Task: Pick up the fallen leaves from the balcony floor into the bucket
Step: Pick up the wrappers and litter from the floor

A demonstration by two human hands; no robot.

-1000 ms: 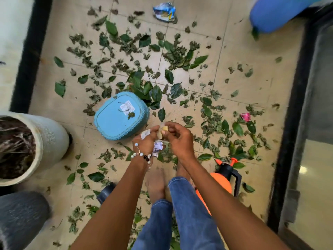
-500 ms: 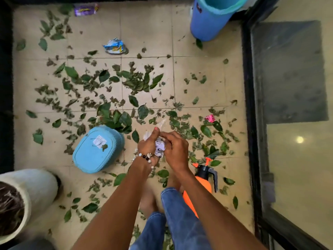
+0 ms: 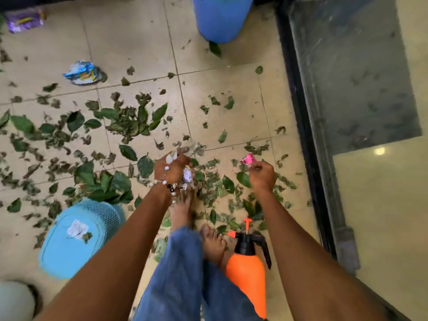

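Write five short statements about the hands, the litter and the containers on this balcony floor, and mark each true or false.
1. The left hand holds crumpled white paper. True.
2. The right hand grips the orange spray bottle. False: the bottle stands on the floor by the person's foot, untouched.
3. A small pink wrapper lies just beyond the right hand. True.
4. The blue bucket lies tipped over among the leaves. False: it stands upright at the top of the view.
5. The light blue basket sits upside down. True.
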